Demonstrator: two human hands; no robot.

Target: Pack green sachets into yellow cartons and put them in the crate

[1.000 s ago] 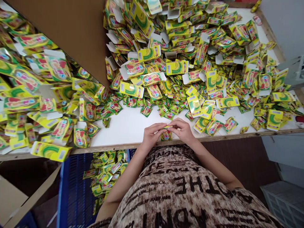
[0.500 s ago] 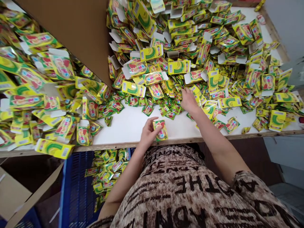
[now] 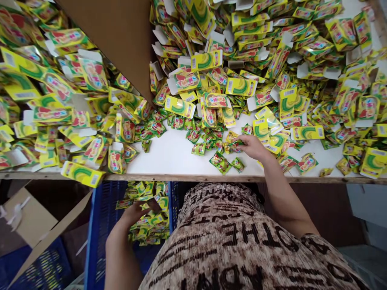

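Several packets point(image 3: 219, 162) just left of right hand point(image 3: 253, 147).

The table point(image 3: 169, 157) is white, with a strip of wood point(image 3: 199, 177) along its front edge. A big brown piece of cardboard point(image 3: 121, 36) sticks up at the back, left of the middle. Under the table on the left is an open box point(image 3: 34, 219) with white strips point(image 3: 18, 211) on it. A blue basket point(image 3: 18, 266) sits below that. The floor point(image 3: 326, 213) on the right is dark brown.
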